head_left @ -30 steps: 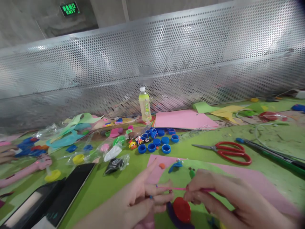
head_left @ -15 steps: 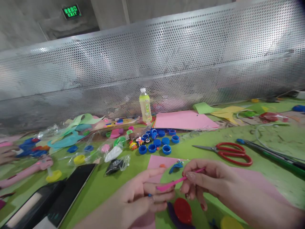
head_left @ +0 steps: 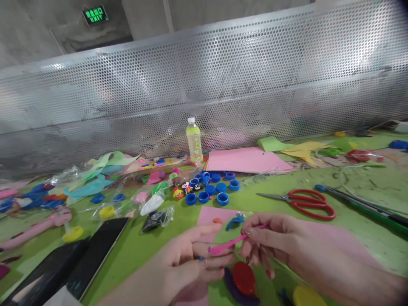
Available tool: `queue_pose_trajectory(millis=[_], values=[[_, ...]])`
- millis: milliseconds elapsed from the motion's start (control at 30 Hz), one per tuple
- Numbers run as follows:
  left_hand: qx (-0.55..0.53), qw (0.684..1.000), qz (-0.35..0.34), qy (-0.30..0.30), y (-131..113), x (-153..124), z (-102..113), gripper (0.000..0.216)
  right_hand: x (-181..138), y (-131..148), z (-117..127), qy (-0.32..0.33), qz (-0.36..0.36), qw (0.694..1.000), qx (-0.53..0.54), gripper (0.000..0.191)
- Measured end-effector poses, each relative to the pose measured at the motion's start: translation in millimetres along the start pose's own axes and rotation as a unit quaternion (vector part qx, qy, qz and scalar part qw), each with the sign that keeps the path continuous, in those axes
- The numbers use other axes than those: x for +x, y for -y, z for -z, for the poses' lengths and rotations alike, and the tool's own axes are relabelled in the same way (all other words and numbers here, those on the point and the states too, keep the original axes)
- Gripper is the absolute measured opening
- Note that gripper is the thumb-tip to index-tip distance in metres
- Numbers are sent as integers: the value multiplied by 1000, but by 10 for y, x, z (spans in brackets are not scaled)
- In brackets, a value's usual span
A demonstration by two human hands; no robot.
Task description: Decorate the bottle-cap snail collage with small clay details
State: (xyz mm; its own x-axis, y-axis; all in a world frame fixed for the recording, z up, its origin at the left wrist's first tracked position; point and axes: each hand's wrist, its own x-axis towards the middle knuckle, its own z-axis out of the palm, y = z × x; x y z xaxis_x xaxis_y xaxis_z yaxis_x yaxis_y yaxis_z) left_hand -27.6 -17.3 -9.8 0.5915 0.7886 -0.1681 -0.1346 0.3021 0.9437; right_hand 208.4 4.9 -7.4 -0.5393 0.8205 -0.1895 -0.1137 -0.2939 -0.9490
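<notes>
The right hand pinches a pink tool, its tip resting on the curled left hand above the red cap, as if for steadiness.

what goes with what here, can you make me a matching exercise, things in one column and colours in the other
Things:
1. scissors
2. drink bottle
3. loose bottle caps
4. thin tool pinched by the right hand

Colours:
a. blue
b. pink
c. red handles
d. pale yellow-green

Pairs: 1-c, 2-d, 3-a, 4-b
</notes>
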Motion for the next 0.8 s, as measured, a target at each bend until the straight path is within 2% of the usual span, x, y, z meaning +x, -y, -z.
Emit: queue_pose_trajectory(millis=[300, 433, 500, 533, 600, 700, 800], values=[[3, 999, 29, -41, -30, 3, -19, 40, -30, 51, 6, -41, 44, 996, -64, 22], [30, 998, 34, -47, -43, -1, -41, 37, -56, 19, -27, -39, 97, 988, -110, 29], [46, 997, 38, -45, -50, -3, -54, 36, -84, -5, -37, -51, 133, 975, -173, 27], [48, 997, 37, -43, -51, -2, -59, 36, -100, -13, -40, -58, 158, 961, -219, 24], [46, 997, 38, -46, -54, 2, -68, 35, -135, -23, -42, -70, 230, 915, -323, 15], [48, 996, 45, -63, -63, 11, -82, 38, -190, -43, -26, -79, 364, 813, -448, 15], [48, 994, 51, -81, -81, 14, -95, 40, -247, -100, 12, -73, 433, 727, -528, 19]])
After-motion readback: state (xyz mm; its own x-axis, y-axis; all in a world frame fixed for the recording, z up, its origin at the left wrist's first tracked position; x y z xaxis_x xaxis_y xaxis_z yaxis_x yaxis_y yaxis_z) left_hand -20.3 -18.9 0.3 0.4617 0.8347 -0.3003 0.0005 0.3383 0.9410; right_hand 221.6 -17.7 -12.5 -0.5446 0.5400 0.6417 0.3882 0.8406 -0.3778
